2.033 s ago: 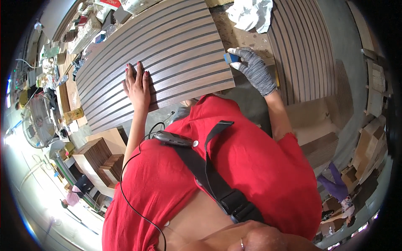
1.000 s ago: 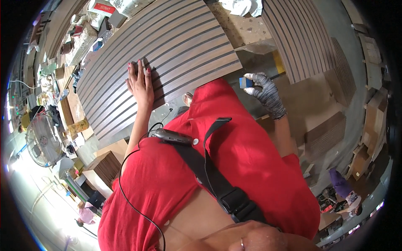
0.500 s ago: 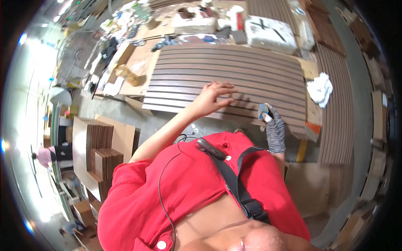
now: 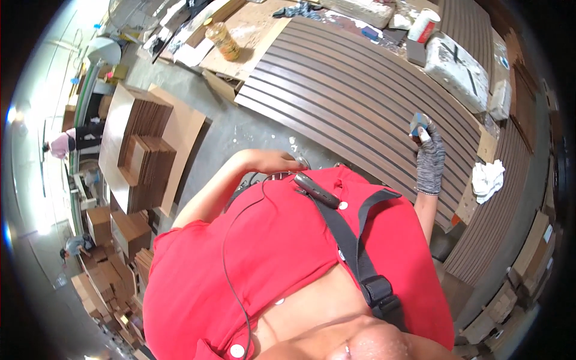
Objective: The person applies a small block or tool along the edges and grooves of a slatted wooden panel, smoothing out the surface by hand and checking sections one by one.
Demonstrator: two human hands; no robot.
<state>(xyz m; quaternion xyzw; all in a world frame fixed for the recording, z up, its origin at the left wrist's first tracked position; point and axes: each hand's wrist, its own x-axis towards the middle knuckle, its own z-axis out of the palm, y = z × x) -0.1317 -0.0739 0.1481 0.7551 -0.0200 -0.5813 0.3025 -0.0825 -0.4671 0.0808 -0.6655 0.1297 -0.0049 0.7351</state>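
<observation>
A brown panel with dark parallel grooves (image 4: 354, 78) lies slantwise on the workbench in front of me. My right hand (image 4: 430, 150), in a grey knitted glove with bare fingertips, pinches a small blue-grey block (image 4: 418, 123) over the panel's right part. Whether the block touches the surface is hard to tell. My bare left hand (image 4: 273, 161) is off the panel, in front of my waist by the black clipped-on device (image 4: 316, 191). Its fingers point right, loosely stretched, with the tips partly hidden; no held object shows.
A bottle of yellowish liquid (image 4: 222, 39) stands on the bench at left. Beyond the panel are a paint-smeared white block (image 4: 457, 72) and a red-and-white can (image 4: 423, 25). At right lies a white cloth (image 4: 488, 181). Stacked brown boards (image 4: 147, 141) stand at left; two people are farther off.
My left hand has come off the panel and back to my waist. The right hand still holds the block. The view has turned, so the panel now appears tilted and farther right.
</observation>
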